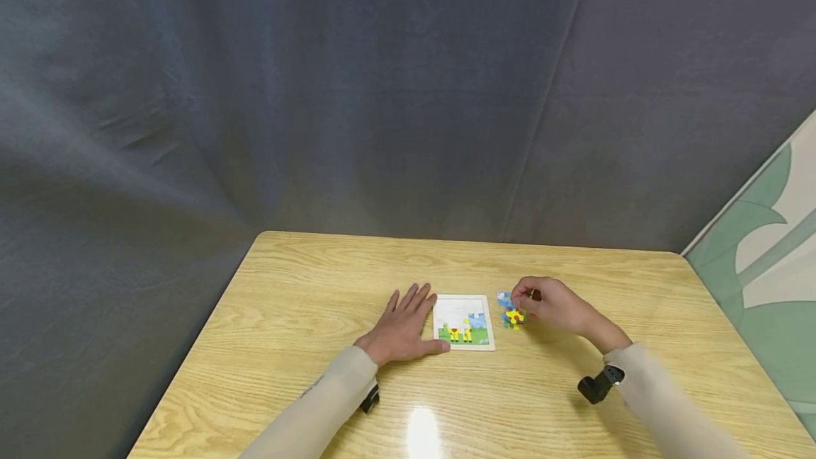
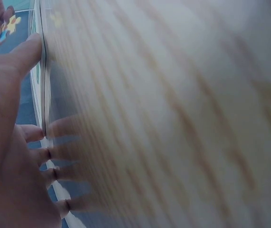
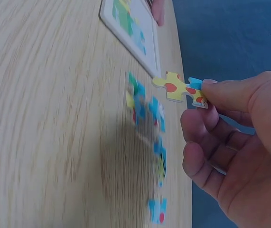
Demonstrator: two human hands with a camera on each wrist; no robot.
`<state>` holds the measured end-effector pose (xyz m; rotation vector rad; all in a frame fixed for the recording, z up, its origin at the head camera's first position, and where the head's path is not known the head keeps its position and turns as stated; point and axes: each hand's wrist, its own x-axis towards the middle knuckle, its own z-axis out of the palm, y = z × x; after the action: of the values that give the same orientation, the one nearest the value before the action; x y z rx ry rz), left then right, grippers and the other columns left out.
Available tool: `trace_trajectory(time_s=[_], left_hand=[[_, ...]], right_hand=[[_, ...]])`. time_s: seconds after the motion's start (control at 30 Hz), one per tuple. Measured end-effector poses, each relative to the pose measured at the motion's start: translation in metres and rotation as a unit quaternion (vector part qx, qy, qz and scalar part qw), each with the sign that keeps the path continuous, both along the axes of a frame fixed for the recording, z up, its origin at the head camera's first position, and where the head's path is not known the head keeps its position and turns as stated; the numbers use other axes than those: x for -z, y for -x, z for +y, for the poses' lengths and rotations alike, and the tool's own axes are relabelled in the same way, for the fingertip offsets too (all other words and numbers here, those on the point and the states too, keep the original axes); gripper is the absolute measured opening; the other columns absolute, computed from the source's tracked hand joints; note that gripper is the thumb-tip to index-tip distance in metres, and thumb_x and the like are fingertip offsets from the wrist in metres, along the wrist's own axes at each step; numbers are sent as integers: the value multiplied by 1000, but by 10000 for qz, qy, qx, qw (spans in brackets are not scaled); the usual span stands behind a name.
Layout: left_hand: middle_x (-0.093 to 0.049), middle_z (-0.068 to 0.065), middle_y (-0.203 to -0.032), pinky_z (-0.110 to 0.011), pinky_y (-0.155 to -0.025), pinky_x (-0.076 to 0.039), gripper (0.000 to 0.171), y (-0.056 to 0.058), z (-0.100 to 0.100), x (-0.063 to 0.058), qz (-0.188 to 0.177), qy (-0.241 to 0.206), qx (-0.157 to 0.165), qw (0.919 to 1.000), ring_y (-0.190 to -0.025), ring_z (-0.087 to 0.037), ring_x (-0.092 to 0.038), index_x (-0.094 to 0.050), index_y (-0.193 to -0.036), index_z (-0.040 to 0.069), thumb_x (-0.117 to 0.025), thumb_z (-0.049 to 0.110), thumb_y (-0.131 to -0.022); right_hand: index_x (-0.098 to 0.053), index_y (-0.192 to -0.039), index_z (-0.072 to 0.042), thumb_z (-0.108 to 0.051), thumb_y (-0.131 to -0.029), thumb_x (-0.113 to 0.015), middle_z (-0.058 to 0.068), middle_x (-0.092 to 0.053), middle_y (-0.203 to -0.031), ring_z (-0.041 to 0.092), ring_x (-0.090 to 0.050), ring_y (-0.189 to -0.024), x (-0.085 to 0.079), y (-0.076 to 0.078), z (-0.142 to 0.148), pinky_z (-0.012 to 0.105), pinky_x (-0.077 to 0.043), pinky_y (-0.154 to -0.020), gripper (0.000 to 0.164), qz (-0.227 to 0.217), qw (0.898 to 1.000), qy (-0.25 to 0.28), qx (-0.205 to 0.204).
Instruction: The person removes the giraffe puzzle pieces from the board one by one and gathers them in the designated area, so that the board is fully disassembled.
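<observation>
My right hand (image 1: 556,309) pinches a jigsaw piece (image 3: 175,88), yellow with red spots and a blue corner, between thumb and index finger. That piece is held up over the table, its other fingers loosely bent below. Beneath it lie several loose jigsaw pieces (image 3: 157,210), mostly blue. My left hand (image 1: 403,329) lies spread on the table at the left side of a white-framed puzzle board (image 1: 472,348), its thumb at the lower left corner. Green ground, yellow legs and some blue sky fill the lower part and right side of the board; its upper left is bare white.
The wooden table (image 1: 306,289) reaches back to a dark grey curtain (image 1: 395,105). At the right stands a panel with green and white shapes (image 1: 758,261). Dark wrist devices (image 1: 598,384) sit on both forearms.
</observation>
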<state>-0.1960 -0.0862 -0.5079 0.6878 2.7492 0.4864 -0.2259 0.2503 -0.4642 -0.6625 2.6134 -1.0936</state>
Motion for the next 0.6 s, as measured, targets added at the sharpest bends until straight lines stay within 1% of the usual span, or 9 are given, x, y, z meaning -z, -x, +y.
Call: trace_trajectory(time_s=[0.07, 0.27, 0.6], left_hand=[[-11, -6, -182, -58, -138, -9, 100, 0, 0, -1, 3, -13, 1, 10000, -171, -28, -9, -27, -171, 15, -62, 71, -97], [-11, -6, -182, -58, -138, -9, 100, 0, 0, 0, 12, -1, -1, 10000, -171, -28, -9, -26, -171, 15, -61, 71, -97], [-11, -6, -182, -58, -138, -8, 100, 0, -1, 0, -21, -41, -10, 10000, -171, -28, -9, -26, -171, 14, -62, 71, -97]], right_hand=[[-71, -102, -4, -7, -106, -63, 4, -67, -91, 5, -55, -70, 0, 0, 6, 23, -55, -64, 10, -16, 10000, -33, 34], [-71, -102, -4, -6, -106, -63, 4, -66, -89, 5, -53, -69, 0, -3, 19, 22, -52, -61, 10, -83, 9998, -124, 92], [-71, -100, -2, -7, -104, -65, 3, -65, -85, 2, -50, -69, 5, -8, 32, 21, -46, -60, 9, -465, 9987, -189, -1]])
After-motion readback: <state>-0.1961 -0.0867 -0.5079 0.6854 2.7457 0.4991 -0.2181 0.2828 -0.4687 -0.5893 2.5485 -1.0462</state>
